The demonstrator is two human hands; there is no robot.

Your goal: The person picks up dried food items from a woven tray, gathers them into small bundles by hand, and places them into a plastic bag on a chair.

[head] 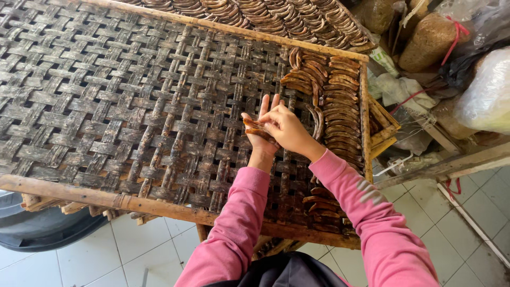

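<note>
A large woven bamboo tray (133, 111) with a wooden frame lies in front of me. Rows of brown, curved dried banana slices (340, 106) cover its right side. My left hand (260, 133) is raised over the weave with a small stack of brown slices lying across its palm and fingers. My right hand (287, 127) rests on top of that stack, its fingers pinching the slices. Both arms wear pink sleeves. More slices (324, 204) lie near the tray's front right corner, below my right forearm.
A second tray (265, 16) full of the same slices lies behind the first. Clear bags of brown and pale goods (430, 37) stand at the right. A dark round tub (42, 228) sits on the white tiled floor at lower left.
</note>
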